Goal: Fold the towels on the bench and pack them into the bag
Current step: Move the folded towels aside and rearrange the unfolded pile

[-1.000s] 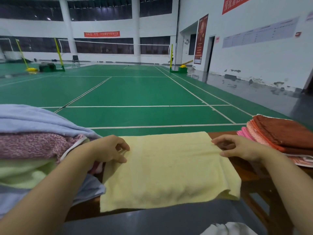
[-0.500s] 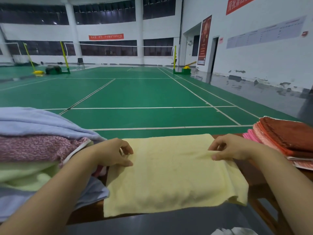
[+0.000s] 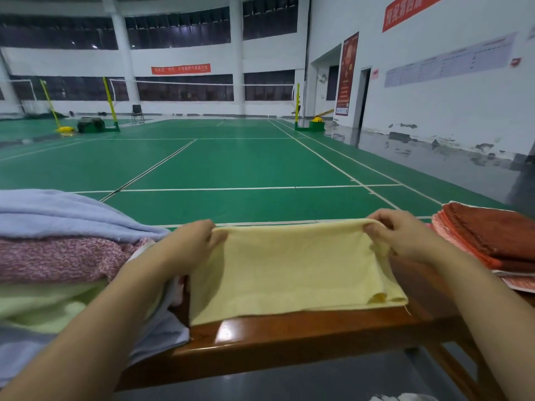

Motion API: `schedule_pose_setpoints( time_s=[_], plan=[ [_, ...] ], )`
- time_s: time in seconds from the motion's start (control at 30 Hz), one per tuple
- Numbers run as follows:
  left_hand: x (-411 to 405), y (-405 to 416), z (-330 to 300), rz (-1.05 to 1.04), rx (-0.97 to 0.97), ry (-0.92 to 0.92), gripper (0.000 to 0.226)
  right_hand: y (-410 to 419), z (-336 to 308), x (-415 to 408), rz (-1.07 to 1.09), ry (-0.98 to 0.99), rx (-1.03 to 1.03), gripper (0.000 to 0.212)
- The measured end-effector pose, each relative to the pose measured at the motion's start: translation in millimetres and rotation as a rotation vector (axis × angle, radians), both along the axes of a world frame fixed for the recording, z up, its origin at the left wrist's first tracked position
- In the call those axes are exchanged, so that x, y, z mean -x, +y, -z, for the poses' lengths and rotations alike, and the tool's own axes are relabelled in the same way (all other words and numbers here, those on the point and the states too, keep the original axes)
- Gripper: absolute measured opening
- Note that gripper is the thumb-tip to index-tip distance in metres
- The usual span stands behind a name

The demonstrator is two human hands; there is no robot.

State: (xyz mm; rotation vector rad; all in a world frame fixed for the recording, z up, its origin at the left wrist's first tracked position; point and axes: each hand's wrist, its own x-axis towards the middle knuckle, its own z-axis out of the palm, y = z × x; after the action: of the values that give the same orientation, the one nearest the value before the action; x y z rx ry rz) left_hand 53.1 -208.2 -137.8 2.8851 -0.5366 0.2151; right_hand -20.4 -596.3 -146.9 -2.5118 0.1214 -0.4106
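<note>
A pale yellow towel lies doubled over on the brown wooden bench, its near edge lined up just behind the bench's front rim. My left hand pinches the towel's far left corner. My right hand pinches the far right corner, and the far edge is raised a little between them. No bag is clearly in view.
A heap of unfolded towels, blue, pink and light green, fills the bench's left end. A stack of folded red and orange towels sits at the right end. A green badminton court stretches beyond. Something white shows at the bottom edge.
Both hands slid to the far corners and pinched them. The towel's hanging near part came up onto the bench, so the towel now lies doubled and shorter.
</note>
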Motion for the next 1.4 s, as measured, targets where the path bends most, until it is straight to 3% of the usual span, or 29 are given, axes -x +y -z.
schedule_pose_setpoints(
  time_s=[0.1,0.2,0.27,0.3,0.4,0.5,0.57,0.63,0.7,0.77,0.9,1.0,1.13,1.3,1.4],
  plan=[
    [-2,1,-5,-0.053,0.183,-0.082,0.046,1,-7,-4,0.039,-0.094,-0.203,0.010],
    [-5,1,-7,-0.041,0.623,-0.045,0.047,6,-7,-12,-0.011,-0.128,-0.562,0.008],
    [-7,2,-7,-0.008,0.825,-0.067,0.047,5,-2,-20,-0.024,-0.210,-0.547,0.008],
    [-5,2,-9,0.007,0.825,-0.099,0.042,5,-2,-23,-0.030,-0.257,-0.512,0.008],
    [-3,3,-16,0.098,0.728,-0.250,0.034,8,-11,-18,-0.063,-0.369,-0.473,0.010],
    [7,11,-32,0.179,0.557,-0.153,0.039,1,-21,1,-0.068,-0.368,-0.366,0.006],
    [14,17,-38,0.161,0.291,0.105,0.045,-2,-30,19,-0.042,-0.129,-0.273,0.035],
    [24,16,-39,0.113,-0.044,0.362,0.050,-1,-36,33,0.071,0.257,-0.156,0.062],
    [25,9,-34,0.096,-0.200,0.416,0.050,-5,-35,32,0.179,0.494,-0.038,0.070],
    [22,-5,-24,0.102,-0.129,0.310,0.046,-7,-26,21,0.271,0.545,0.046,0.065],
    [24,-47,13,0.194,0.236,0.161,0.041,5,1,-5,0.394,0.481,0.221,0.073],
    [32,-74,49,0.205,0.197,0.128,0.054,21,19,-10,0.439,0.375,0.317,0.076],
    [35,-83,72,0.184,-0.057,0.136,0.075,30,25,-9,0.422,0.369,0.205,0.060],
    [31,-81,70,0.200,-0.155,0.182,0.091,17,5,2,0.310,0.340,-0.170,0.066],
    [30,-83,69,0.216,-0.179,0.198,0.094,9,1,6,0.228,0.320,-0.312,0.040]
  ],
)
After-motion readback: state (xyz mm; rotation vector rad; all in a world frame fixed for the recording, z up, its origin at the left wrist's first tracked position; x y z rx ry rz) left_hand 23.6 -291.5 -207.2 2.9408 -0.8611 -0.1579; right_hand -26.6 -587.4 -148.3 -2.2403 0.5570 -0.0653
